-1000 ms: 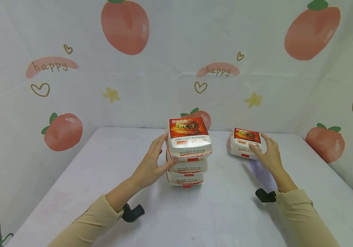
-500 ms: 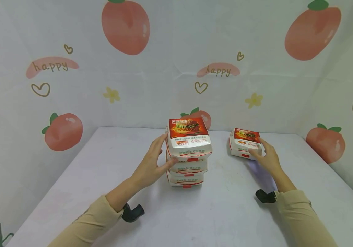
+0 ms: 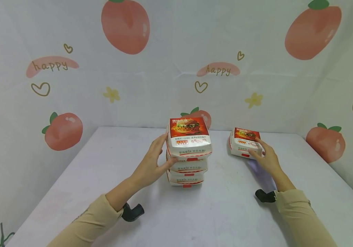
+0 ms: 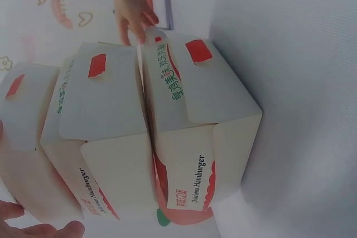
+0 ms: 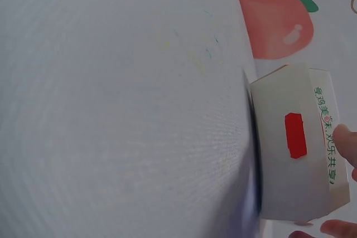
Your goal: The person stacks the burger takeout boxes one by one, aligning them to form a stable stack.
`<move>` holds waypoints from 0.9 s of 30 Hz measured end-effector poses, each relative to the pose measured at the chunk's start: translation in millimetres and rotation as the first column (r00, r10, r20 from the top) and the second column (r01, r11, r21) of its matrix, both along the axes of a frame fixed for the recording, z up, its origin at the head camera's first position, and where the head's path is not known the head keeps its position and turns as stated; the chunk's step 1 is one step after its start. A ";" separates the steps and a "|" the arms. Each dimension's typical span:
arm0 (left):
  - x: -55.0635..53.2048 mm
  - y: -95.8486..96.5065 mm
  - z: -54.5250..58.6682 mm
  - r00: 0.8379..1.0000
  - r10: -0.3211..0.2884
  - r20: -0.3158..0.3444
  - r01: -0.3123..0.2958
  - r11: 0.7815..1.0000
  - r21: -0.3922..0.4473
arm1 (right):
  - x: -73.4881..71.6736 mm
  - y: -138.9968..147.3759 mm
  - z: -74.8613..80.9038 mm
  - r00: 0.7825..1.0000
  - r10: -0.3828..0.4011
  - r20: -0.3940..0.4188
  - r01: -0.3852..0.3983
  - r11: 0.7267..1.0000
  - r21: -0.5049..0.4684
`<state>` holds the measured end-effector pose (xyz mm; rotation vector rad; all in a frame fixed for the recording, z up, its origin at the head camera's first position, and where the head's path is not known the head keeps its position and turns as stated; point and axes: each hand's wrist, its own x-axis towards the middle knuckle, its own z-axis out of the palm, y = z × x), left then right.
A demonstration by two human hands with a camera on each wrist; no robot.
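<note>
Three white burger boxes stand in a stack mid-table. The top burger box (image 3: 189, 137) has a red lid with a hamburger picture; beneath it are the middle burger box (image 3: 191, 166) and the bottom burger box (image 3: 186, 179). My left hand (image 3: 148, 168) holds the top box at its left front corner, thumb in front and fingers along the left side. Farther right, a separate burger box (image 3: 241, 142) sits on the table. My right hand (image 3: 269, 159) grips its right side, with the thumb (image 5: 347, 144) on the front face and the fingers partly hidden.
The white table (image 3: 219, 212) reaches back to a cloth backdrop (image 3: 170, 34) printed with fruit. Dark curved pieces stick out at the left wrist (image 3: 132, 212) and the right wrist (image 3: 265, 196). A green stem-like thing (image 3: 2, 236) shows at the lower left.
My right hand's fingers have drawn in leftward onto the separate burger box. My left hand and the stack have stayed where they were.
</note>
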<state>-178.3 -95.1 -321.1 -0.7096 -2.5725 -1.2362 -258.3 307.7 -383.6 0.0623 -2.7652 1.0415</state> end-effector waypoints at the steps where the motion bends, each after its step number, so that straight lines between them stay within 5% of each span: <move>1: 0.0 0.0 0.1 1.000 0.000 0.002 0.000 1.000 -0.001 | -0.2 0.1 -0.2 1.000 0.002 0.003 -0.002 1.000 0.001; 27: -0.7 -0.5 -1.3 1.000 -0.011 0.004 0.011 1.000 0.014 | -0.2 -1.0 -2.2 0.996 -0.070 0.047 0.070 0.997 -0.012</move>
